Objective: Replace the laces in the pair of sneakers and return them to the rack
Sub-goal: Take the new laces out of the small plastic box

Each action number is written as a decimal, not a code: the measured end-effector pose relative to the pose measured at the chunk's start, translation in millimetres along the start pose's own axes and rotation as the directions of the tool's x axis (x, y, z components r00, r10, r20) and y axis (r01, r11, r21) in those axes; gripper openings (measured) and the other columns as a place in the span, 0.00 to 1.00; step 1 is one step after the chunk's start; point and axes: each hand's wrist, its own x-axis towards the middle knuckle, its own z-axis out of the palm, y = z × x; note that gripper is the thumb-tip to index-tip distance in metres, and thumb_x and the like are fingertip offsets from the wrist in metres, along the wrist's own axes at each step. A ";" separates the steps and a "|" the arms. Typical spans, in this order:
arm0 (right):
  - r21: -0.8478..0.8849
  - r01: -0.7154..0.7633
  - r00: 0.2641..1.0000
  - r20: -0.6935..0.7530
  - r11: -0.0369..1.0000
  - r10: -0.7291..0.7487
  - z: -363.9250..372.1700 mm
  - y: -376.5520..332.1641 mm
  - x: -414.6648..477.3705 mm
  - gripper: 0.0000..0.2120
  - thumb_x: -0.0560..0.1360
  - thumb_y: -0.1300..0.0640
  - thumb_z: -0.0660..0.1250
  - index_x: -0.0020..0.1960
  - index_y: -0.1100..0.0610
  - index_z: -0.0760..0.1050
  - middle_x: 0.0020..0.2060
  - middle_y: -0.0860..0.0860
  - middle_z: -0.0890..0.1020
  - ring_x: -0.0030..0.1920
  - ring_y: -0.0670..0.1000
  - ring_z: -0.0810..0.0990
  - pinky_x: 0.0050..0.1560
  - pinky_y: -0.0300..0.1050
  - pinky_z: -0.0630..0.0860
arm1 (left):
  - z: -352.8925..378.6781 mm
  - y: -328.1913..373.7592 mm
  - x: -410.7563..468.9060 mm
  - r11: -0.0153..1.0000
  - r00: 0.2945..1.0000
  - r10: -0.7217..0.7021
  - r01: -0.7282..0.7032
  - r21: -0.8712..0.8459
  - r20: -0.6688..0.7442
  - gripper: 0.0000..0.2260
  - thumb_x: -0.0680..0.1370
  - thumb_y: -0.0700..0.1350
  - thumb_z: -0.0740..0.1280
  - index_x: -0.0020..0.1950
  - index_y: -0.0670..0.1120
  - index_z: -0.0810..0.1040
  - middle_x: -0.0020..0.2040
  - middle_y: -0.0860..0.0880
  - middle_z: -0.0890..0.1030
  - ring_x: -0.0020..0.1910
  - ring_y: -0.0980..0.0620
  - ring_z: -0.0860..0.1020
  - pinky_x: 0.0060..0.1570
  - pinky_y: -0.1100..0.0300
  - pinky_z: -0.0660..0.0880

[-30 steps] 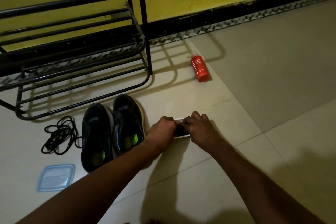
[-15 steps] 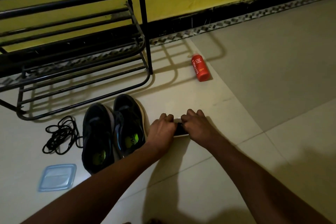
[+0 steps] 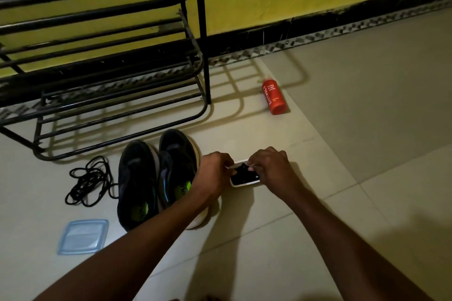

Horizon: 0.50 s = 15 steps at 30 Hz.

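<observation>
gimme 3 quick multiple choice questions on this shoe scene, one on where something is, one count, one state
1. Where do the loose black laces lie?
A) on the rack
B) on the floor, left of the sneakers
C) inside a sneaker

2. How many sneakers are on the floor?
A) one
B) three
C) two

3. What are the left hand and right hand doing?
A) both gripping the small white box
B) lying flat on the floor
C) lifting a sneaker

Answers:
1 B, the tangle lies on the tiles beside the left sneaker.
2 C, one pair stands side by side.
3 A, the fingers of both hands curl onto the box.
</observation>
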 end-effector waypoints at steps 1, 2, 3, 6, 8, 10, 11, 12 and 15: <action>0.054 0.013 0.998 -0.055 0.998 -0.010 0.6 -3.9 -2.4 0.07 0.78 0.57 0.68 0.52 0.52 0.85 0.51 0.47 0.85 0.55 0.52 0.77 0.56 0.51 0.68 | -2.8 0.3 -2.4 1.000 0.999 0.014 -0.014 -0.007 -0.035 0.07 0.78 0.40 0.72 0.55 0.44 0.84 0.50 0.46 0.84 0.48 0.51 0.81 0.49 0.56 0.80; 0.117 0.036 0.994 -0.107 0.992 -0.024 1.0 -8.7 -3.9 0.06 0.78 0.58 0.69 0.51 0.53 0.85 0.50 0.48 0.85 0.54 0.53 0.79 0.56 0.52 0.71 | -6.3 0.6 -5.7 1.000 0.997 0.026 -0.027 -0.014 -0.071 0.07 0.78 0.40 0.71 0.56 0.44 0.84 0.50 0.46 0.84 0.48 0.52 0.81 0.49 0.57 0.80; 0.193 0.058 0.988 -0.154 0.980 -0.028 1.4 -13.4 -4.4 0.05 0.77 0.59 0.70 0.51 0.55 0.85 0.49 0.49 0.86 0.53 0.53 0.81 0.55 0.50 0.74 | -10.0 1.2 -8.9 0.999 0.993 0.044 -0.047 -0.027 -0.107 0.08 0.79 0.41 0.71 0.57 0.44 0.84 0.51 0.47 0.84 0.47 0.53 0.81 0.49 0.59 0.80; 0.459 0.059 0.975 -0.217 0.887 0.047 2.9 -33.2 -3.1 0.05 0.76 0.62 0.72 0.51 0.57 0.85 0.47 0.47 0.86 0.48 0.42 0.83 0.48 0.29 0.74 | -27.0 0.9 -21.7 0.993 0.973 0.079 -0.097 -0.073 -0.216 0.11 0.79 0.42 0.72 0.61 0.44 0.82 0.53 0.48 0.83 0.45 0.58 0.80 0.44 0.71 0.77; 0.595 0.028 0.969 -0.213 0.803 0.124 3.8 -49.2 0.5 0.05 0.76 0.61 0.73 0.50 0.55 0.86 0.45 0.44 0.87 0.47 0.40 0.83 0.47 0.28 0.75 | -44.3 -3.2 -32.0 0.992 0.956 0.082 -0.107 -0.074 -0.283 0.11 0.79 0.42 0.71 0.62 0.44 0.81 0.54 0.49 0.82 0.46 0.59 0.78 0.43 0.73 0.74; 0.685 0.008 0.966 -0.193 0.728 0.170 5.5 -63.3 5.3 0.05 0.76 0.60 0.73 0.50 0.54 0.86 0.44 0.43 0.87 0.47 0.42 0.85 0.51 0.37 0.80 | -63.3 -10.7 -43.8 0.990 0.936 0.065 -0.105 -0.096 -0.346 0.12 0.79 0.41 0.71 0.62 0.44 0.81 0.55 0.48 0.82 0.49 0.56 0.79 0.49 0.69 0.77; 0.715 0.007 0.966 -0.186 0.699 0.181 5.9 -70.4 7.2 0.04 0.75 0.60 0.73 0.49 0.54 0.86 0.44 0.43 0.87 0.46 0.44 0.86 0.52 0.42 0.81 | -72.2 -15.0 -50.5 0.987 0.927 0.053 -0.105 -0.121 -0.371 0.12 0.79 0.40 0.71 0.62 0.44 0.81 0.56 0.48 0.81 0.51 0.55 0.80 0.51 0.65 0.79; 0.735 0.013 0.966 -0.184 0.678 0.181 6.8 -80.5 10.9 0.04 0.75 0.60 0.74 0.49 0.54 0.86 0.43 0.44 0.87 0.46 0.45 0.86 0.52 0.45 0.82 | -83.3 -22.0 -58.0 0.984 0.916 0.042 -0.108 -0.145 -0.399 0.11 0.78 0.40 0.71 0.61 0.45 0.81 0.56 0.49 0.81 0.51 0.55 0.80 0.52 0.63 0.79; 0.747 0.034 0.968 -0.189 0.664 0.163 12.6 -109.1 20.0 0.04 0.74 0.61 0.75 0.49 0.55 0.86 0.42 0.45 0.87 0.45 0.45 0.86 0.52 0.46 0.82 | -107.7 -48.7 -77.0 0.979 0.888 0.017 -0.109 -0.174 -0.460 0.08 0.77 0.40 0.73 0.56 0.47 0.82 0.52 0.53 0.81 0.49 0.58 0.80 0.49 0.66 0.79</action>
